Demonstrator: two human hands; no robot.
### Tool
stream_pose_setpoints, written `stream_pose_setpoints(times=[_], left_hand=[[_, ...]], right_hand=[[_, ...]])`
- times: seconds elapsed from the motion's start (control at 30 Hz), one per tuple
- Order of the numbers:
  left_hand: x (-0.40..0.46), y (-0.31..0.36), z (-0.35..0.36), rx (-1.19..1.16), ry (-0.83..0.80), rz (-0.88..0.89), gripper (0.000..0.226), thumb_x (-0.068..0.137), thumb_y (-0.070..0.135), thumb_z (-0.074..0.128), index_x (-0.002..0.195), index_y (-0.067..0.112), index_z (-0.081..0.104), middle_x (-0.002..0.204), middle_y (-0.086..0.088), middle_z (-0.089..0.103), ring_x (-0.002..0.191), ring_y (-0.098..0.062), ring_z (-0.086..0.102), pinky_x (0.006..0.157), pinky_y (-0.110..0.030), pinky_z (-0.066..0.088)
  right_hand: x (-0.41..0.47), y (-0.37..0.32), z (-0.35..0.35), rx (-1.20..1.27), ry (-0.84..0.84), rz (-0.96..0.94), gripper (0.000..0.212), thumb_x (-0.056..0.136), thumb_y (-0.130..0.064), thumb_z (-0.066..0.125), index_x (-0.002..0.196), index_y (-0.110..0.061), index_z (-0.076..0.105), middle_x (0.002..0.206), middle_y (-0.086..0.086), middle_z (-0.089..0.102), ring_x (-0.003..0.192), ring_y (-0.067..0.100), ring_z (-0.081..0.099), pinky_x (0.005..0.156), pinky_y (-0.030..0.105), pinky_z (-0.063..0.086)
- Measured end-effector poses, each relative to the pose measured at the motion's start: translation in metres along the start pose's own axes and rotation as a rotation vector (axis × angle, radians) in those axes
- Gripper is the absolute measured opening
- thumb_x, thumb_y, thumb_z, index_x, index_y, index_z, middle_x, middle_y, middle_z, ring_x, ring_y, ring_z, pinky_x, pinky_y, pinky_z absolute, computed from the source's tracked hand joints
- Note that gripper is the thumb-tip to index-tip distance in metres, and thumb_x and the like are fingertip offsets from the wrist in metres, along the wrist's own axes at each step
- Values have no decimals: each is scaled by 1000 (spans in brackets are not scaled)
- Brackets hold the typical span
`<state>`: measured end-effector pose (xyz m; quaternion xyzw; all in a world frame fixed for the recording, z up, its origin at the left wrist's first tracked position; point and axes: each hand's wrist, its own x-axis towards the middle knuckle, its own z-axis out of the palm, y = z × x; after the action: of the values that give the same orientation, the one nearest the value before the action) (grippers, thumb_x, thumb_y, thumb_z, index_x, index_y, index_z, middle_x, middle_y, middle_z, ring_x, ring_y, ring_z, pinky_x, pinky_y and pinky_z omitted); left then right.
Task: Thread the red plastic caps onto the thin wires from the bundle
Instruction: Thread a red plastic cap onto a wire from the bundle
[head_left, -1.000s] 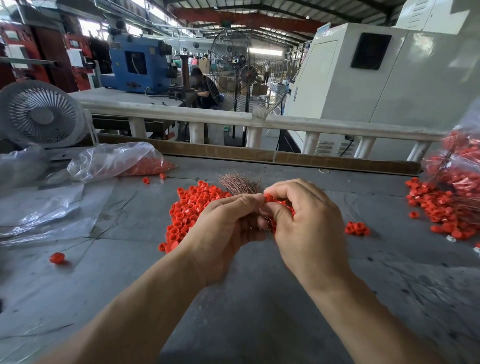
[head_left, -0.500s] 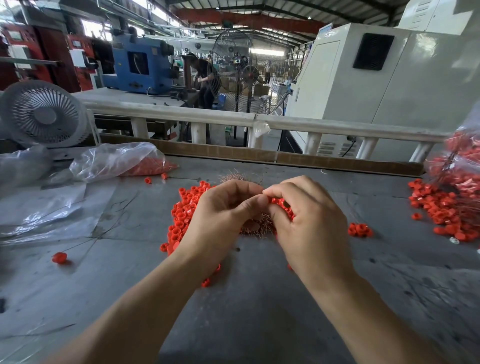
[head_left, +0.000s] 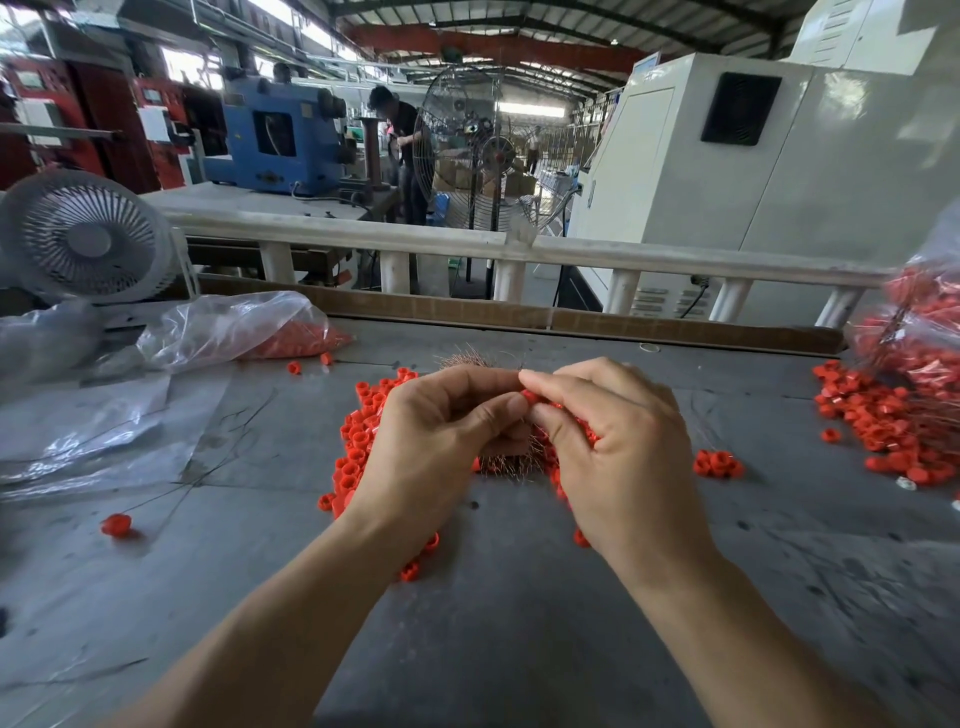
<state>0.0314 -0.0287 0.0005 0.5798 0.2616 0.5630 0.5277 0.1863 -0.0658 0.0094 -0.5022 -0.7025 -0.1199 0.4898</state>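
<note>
The left hand (head_left: 436, 441) and right hand (head_left: 618, 447) cover most of the wire bundle (head_left: 511, 462), so only its bristly ends show. The cap (head_left: 531, 397) between the fingers is mostly hidden, perhaps on a wire. The right edge cuts off the blurred bag (head_left: 919, 332).

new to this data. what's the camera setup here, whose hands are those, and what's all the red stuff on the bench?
No robot: one wide-angle camera on a person's head looks down at their bare hands. The left hand holds a bundle of thin wires; the right hand pinches a red cap at its fingertips. A pile of loose red caps lies on the grey table, with another heap of caps at the right edge. A clear plastic bag and a small fan sit far left.
</note>
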Motion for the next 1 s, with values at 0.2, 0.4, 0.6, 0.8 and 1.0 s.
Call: stream_pose_setpoints(times=[0.2,0.4,0.6,0.8,1.0], left_hand=[[0,1,-2,39,-66,7,26,81,9,76,107,6,75,99,-14,78,94,-28,76,83,-32,62],[2,-1,-7,119,-73,63,17,84,4,75,99,11,77,91,-13,77,87,-28,75,79,-32,62],[5,-5,-8,91,-52,109,16,84,15,74,100,13,77,87,-13,74,78,-19,70,74,-29,60],[5,-7,-9,74,-76,106,15,84,17,75,99,15,78,88,-12,75,80,-22,70,78,-35,61],[4,-5,-7,11,-77,86,15,84,14,74,99,12,78,88,-15,75,82,-27,72,80,-41,63]], right_hand=[[1,-2,-2,61,-2,30,31,87,-8,78,117,-16,76,96,-7,70,93,10,66,86,31,55],[2,-1,-1,172,-58,75,37,86,2,76,118,-17,74,97,-9,71,97,1,64,87,7,48],[1,-2,0,255,-10,156,6,92,-14,76,95,-18,75,85,-16,72,87,1,68,73,8,47],[0,-4,0,313,-18,205,6,92,-26,69,91,-22,73,78,-15,71,79,8,69,68,23,54],[-1,-3,-1,360,-28,195,6,93,-24,67,91,-21,72,74,-14,69,69,12,68,60,24,52]])
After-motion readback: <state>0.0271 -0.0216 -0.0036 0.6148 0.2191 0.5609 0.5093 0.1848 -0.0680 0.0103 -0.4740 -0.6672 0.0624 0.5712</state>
